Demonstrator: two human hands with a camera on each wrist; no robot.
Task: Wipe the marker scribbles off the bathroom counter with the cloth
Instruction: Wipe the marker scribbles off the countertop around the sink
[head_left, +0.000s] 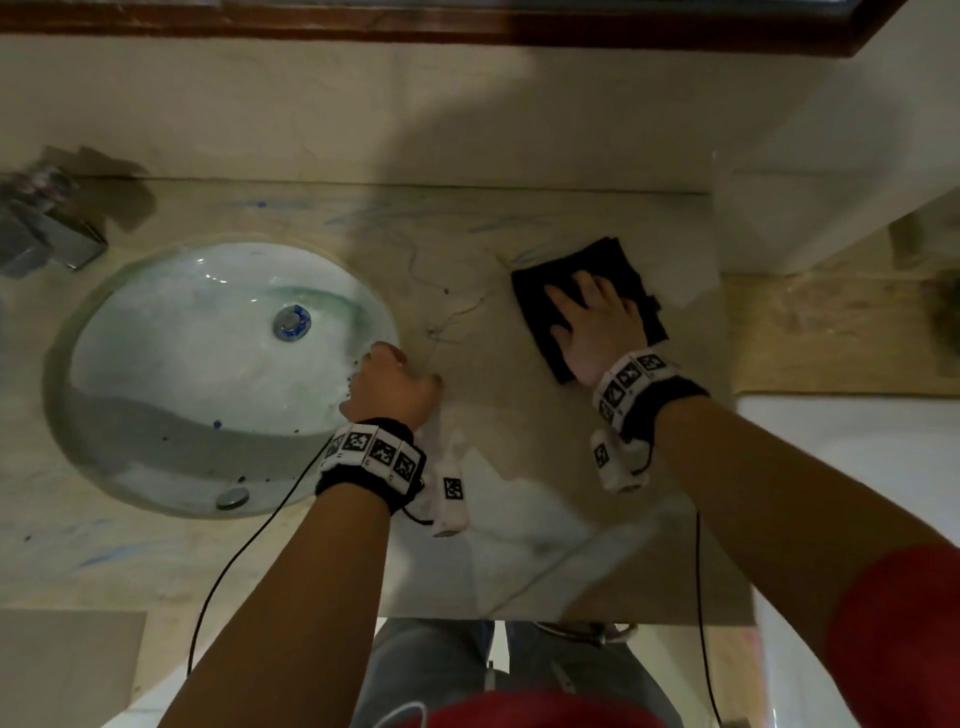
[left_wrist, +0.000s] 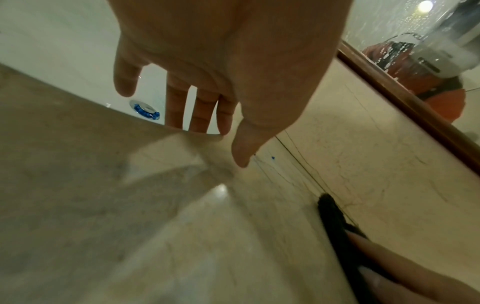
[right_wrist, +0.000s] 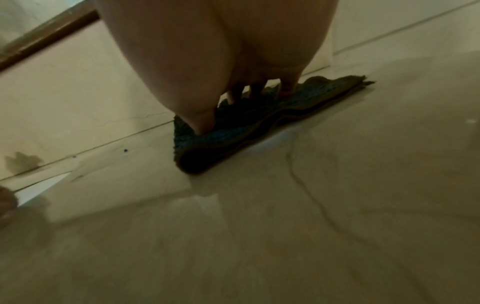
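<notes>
Right hand (head_left: 597, 327) lay flat on the cloth (head_left: 540, 306), fingers (right_wrist: 287, 88) straight and slightly spread, tips and thumb pressing the dark folded fabric down onto the counter (head_left: 519, 415). Nothing was gripped; the cloth was held only by downward pressure. Cloth sat toward the counter's right end, close to the back wall.

Left hand (head_left: 392, 387) hovered at the rim of the sink (head_left: 156, 364), fingers (left_wrist: 200, 115) loosely extended with small gaps between them, reaching over the basin edge and holding nothing. Thumb pointed down toward the counter; whether it touched the surface could not be told.

Marker scribbles (head_left: 447, 306): thin dark lines on the counter between the two hands, left of the right fingertips. Fainter blue streaks ran along the back edge beyond both hands, and more at the counter's left front.

Drain (head_left: 292, 322) in the basin showed blue around it, ahead of the left fingers. Faucet (head_left: 47, 234) stood at far left, blurred and partly cut off. Mirror frame (head_left: 363, 23) ran along the top, mostly out of view. Right palm hid the cloth's middle. Right wrist view was dim.
</notes>
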